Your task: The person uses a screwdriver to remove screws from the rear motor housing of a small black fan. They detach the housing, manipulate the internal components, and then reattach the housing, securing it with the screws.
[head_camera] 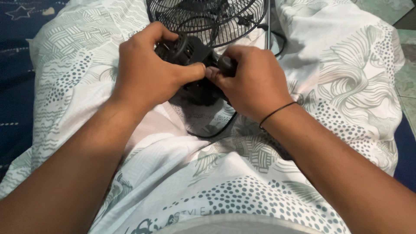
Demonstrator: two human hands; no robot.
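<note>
Hands, left (pixel 147 73) and right (pixel 253 82), grip black fan motor (pixel 190 52) on leaf-patterned sheet (pixel 355 73).

White leaf-and-dot patterned bedsheet (pixel 346 78), dark blue starred fabric (pixel 17 52) left of the bedsheet, green tiled floor (pixel 405 73) right of the bedsheet

One fan, two hands, one sheet.

One black fan motor housing (pixel 190 54) sits near centre, with one black wire grille (pixel 208 19) at 12 o'clock and one black cord (pixel 216 130) looping toward 6 o'clock. Two bare hands show: one left hand (pixel 149 71) at 10 o'clock, one right hand (pixel 251 82) at 2 o'clock, carrying one black wristband (pixel 277 112). One patterned white sheet (pixel 346 78) lies beneath.
</note>
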